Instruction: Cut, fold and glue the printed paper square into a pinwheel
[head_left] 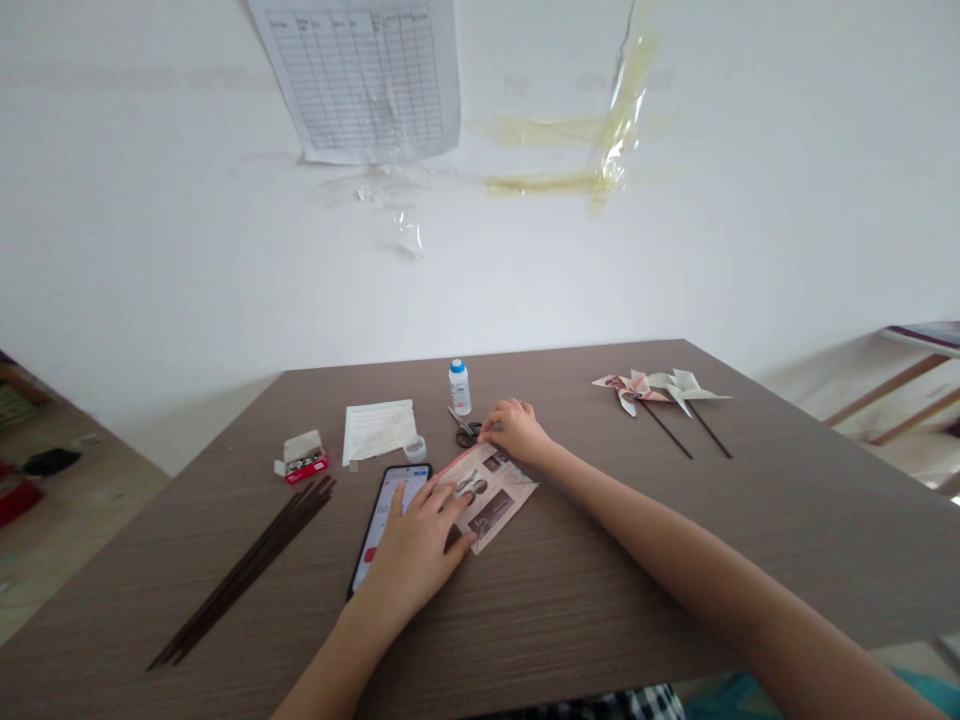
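Currently my left grip (pixel 416 550) lies wide, pressing a printed paper square (pixel 499 510) onto the counter (pixel 600 560) beside a phone (pixel 381 515); my right grip (pixel 514 430) curls narrow at the paper's top corner, just beside scissors (pixel 465 433).

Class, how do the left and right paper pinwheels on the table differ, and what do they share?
The left pinwheel has pinkish print on its blades, while the right pinwheel looks pale and nearly plain. The left pinwheel also lies nearer the person's right hand than the right pinwheel does. Both have folded paper blades on dark sticks and lie on the table.
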